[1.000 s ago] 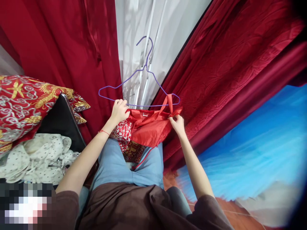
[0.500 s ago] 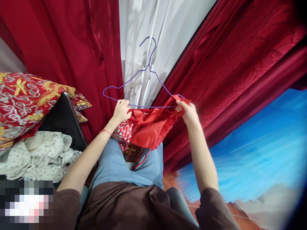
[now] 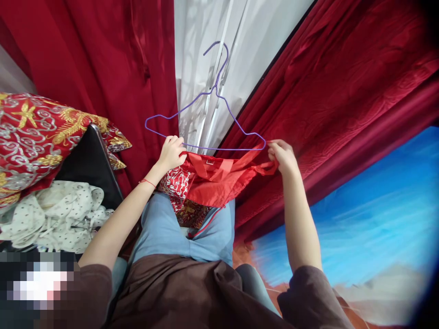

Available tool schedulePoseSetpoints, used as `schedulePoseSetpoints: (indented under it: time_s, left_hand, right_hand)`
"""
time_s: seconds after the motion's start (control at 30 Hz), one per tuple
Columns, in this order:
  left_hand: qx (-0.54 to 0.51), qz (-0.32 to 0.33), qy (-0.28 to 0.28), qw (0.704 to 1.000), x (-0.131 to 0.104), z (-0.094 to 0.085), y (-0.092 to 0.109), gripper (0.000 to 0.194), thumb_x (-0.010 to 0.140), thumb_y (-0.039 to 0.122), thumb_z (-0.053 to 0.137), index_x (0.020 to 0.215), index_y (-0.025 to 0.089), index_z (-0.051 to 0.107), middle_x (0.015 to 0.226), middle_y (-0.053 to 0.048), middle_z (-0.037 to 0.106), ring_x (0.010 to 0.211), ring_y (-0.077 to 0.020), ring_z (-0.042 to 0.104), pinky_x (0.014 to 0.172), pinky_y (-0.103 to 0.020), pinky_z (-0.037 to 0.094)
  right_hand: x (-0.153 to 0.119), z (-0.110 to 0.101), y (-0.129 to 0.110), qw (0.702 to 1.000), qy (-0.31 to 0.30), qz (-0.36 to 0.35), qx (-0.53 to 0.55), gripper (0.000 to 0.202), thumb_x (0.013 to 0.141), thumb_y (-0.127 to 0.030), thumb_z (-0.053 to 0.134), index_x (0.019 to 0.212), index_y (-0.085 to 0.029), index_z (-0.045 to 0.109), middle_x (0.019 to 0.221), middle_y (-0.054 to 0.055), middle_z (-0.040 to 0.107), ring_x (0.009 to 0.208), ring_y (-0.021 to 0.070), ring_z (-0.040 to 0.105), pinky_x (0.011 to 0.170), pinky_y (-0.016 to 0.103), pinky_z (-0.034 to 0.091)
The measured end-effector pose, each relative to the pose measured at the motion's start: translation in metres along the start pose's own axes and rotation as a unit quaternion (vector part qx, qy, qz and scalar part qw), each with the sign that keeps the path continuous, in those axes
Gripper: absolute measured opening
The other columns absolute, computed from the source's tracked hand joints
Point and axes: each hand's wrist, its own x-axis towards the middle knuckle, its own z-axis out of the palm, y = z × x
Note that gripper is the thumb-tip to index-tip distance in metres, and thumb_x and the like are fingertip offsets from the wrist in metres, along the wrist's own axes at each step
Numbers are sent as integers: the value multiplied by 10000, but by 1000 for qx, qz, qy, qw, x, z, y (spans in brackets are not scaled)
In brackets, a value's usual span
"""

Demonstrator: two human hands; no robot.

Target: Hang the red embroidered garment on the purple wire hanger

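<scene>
The left hand (image 3: 172, 152) had its fingers curled shut round the bottom bar of the hanger (image 3: 206, 119) and the top edge of the garment (image 3: 212, 180) at 9 o'clock of the hanger. The right hand (image 3: 283, 155) pinched a red strap (image 3: 259, 157) at the hanger's 3 o'clock corner, fingertips pressed together. The garment hung just under the bar, over the person's lap, in front of the curtains (image 3: 325, 91). The thin cloth looked light, soft and slippery, best taken by its straps or top hem; the wire hanger looked light and easily bent, best held at the bar. Its long axis ran 9 to 3, the hook pointing to 12. Spotted cloth (image 3: 55, 214) lay at 8 o'clock.
</scene>
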Motion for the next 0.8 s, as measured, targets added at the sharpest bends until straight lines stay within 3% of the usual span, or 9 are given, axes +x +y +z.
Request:
schedulePoseSetpoints:
  time_s: [0.1,0.17,0.23,0.4,0.47,0.53,0.63,0.7,0.8]
  left_hand:
    - [-25,0,-3,1000,2,2,8,234,792,196,520,682,177,725,863,-109,580,885,-270,501,868,-473,381]
    - [-33,0,-3,999,3,3,14,239,797,205,515,685,176,725,867,-108,577,888,-270,499,864,-472,376]
    - [-32,-3,-2,999,4,3,17,244,799,205,510,680,176,721,870,-108,576,890,-270,498,861,-472,372]
    - [-21,-4,-1,1000,3,0,16,246,789,177,502,630,171,689,843,-107,571,870,-265,494,850,-468,371]
    - [-22,-1,-2,1000,2,-2,15,246,785,168,501,609,174,673,834,-104,570,858,-259,493,848,-467,375]
    - [-27,0,-3,1000,2,-3,15,244,778,161,502,590,177,658,829,-101,569,853,-256,491,849,-467,379]
    - [-39,0,-3,999,2,-5,15,250,775,156,501,572,183,644,809,-92,555,847,-249,490,849,-462,384]
    - [-46,-2,-6,999,2,-6,16,259,776,151,496,562,187,637,796,-85,547,840,-244,489,849,-458,386]
    - [-56,-1,-12,998,2,-8,15,261,776,144,493,566,187,642,801,-84,553,841,-243,489,853,-459,383]
  right_hand:
    - [-42,-12,-14,976,-185,1,-116,207,756,-355,698,797,-170,614,498,-82,435,406,45,315,372,174,217]
    - [-68,-14,-24,914,-363,23,-178,289,781,-432,714,835,-153,661,537,-48,504,446,69,394,404,196,289]
    - [-86,-7,-30,858,-478,12,-189,353,783,-479,732,900,-149,695,614,-16,568,521,94,471,474,219,375]
    - [-88,43,-22,911,-384,-149,8,559,814,-718,570,965,-186,655,599,-48,495,498,96,409,520,245,387]
    - [-83,67,-13,886,-422,-173,-83,563,848,-725,507,895,-181,643,618,-24,538,524,114,465,559,260,418]
    - [-85,94,-1,818,-451,-194,-301,459,868,-613,573,926,-163,642,766,51,662,672,172,606,670,290,475]
    - [-96,135,24,717,-392,-226,-530,507,779,-411,737,1171,-124,594,1120,199,701,1042,314,667,927,394,486]
    - [-96,156,41,719,-375,-205,-548,535,735,-279,761,1211,-103,593,1199,252,674,1184,369,616,1062,480,410]
    - [-71,167,56,770,-355,-163,-503,314,803,-217,654,1102,-124,674,1081,229,724,1093,356,665,1034,500,441]
